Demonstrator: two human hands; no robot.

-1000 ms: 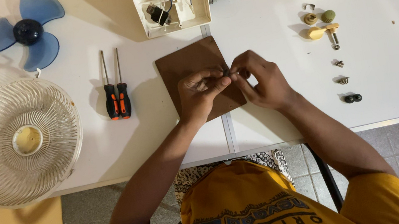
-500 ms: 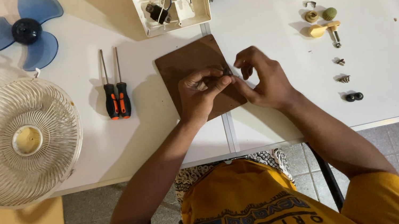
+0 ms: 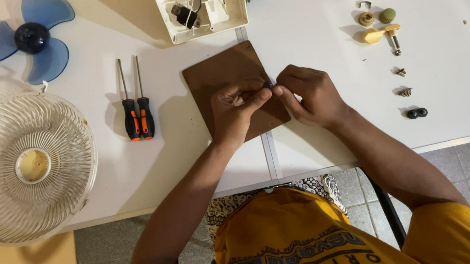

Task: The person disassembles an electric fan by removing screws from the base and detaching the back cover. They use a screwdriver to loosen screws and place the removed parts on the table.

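Small dark part (image 3: 268, 85) sits over the brown board (image 3: 219, 77), pinched by your left hand (image 3: 236, 111). Your right hand (image 3: 308, 95), fingers spread a moment ago, has re-closed on it.

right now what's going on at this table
A person in a yellow shirt has both hands together over a brown board, the left hand and right hand pinching a small dark part between the fingertips; it is too small to identify. Around them lie a taken-apart fan: blue blade, white grille, open housing, two screwdrivers and a row of small screws and knobs.
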